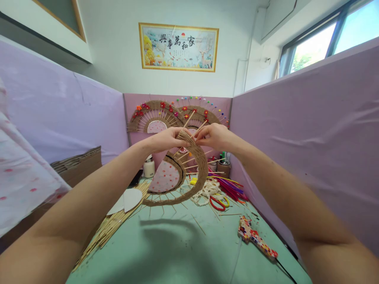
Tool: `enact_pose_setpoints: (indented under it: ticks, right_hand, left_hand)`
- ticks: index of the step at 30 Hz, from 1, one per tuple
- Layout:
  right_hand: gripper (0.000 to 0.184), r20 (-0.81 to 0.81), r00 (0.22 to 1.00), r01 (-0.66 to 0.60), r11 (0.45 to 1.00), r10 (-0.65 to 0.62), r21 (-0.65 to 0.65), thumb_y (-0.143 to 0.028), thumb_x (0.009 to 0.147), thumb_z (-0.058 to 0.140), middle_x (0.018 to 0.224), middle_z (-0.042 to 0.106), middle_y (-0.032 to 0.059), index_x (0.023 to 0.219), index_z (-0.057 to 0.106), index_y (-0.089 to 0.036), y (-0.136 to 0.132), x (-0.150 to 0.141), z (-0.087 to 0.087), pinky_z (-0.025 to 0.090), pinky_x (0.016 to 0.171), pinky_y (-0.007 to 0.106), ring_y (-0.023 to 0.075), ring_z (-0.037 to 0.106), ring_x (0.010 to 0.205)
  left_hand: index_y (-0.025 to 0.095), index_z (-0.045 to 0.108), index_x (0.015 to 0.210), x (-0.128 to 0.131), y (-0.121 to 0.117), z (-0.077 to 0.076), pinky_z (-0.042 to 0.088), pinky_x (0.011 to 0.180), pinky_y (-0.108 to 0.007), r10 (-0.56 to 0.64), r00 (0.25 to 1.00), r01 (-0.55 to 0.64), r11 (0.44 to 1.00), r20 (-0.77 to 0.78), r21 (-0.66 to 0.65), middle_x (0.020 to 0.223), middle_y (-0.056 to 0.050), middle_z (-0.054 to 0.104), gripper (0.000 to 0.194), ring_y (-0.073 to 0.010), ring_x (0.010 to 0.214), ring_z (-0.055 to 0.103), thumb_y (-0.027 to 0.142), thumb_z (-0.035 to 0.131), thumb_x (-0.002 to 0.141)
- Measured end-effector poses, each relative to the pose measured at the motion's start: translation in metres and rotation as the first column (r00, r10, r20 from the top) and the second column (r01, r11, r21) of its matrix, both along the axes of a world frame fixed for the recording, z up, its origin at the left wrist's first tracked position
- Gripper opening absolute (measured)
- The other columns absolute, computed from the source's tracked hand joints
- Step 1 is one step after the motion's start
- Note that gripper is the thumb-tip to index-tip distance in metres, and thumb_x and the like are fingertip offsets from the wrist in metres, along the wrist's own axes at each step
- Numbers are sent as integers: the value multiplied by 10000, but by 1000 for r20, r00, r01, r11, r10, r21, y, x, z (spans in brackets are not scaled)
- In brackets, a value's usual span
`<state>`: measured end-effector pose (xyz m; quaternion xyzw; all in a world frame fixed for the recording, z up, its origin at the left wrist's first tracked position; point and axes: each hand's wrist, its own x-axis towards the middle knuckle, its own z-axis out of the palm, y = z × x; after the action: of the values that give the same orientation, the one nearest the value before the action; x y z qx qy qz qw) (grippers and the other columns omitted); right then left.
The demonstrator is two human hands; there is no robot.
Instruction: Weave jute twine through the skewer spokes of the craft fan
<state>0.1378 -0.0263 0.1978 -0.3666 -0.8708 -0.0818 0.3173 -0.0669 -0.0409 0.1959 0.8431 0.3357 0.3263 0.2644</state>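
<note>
A half-round fan (202,169) of brown twine-wrapped bands and thin wooden sticks is held up over the table, tilted on its side. Its inner half circle is white cloth with pink and red dots. My left hand (170,140) grips the upper end of the outer band, thumb and fingers around it. Close by, my right hand (214,137) pinches at the band's edge, where sticks poke out between the two hands. What exactly lies in the right fingertips is too small to make out.
A floral-patterned glue gun (257,238) lies at right on the green table (166,252). Red-handled scissors (217,204), white lace and coloured pipe cleaners (232,187) sit behind it. Bundled sticks (109,230) and white card pieces (132,199) lie left. Two finished fans (154,114) lean on the back partition.
</note>
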Motion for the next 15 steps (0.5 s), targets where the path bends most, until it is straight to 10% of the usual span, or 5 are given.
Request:
enact_pose_setpoints:
  ticks: [15]
  right_hand:
    - [114,66,985,-137,955,159,-265,-312,654,697,623,678,-27,701,774,-242,25,7,20,457,621,254,147,596,635]
  left_hand:
    - [153,633,925,13,-7,-11,478,646,-268,144,975,-155,986,167,57,781,-6,656,266,-129,705,602,221,702,677]
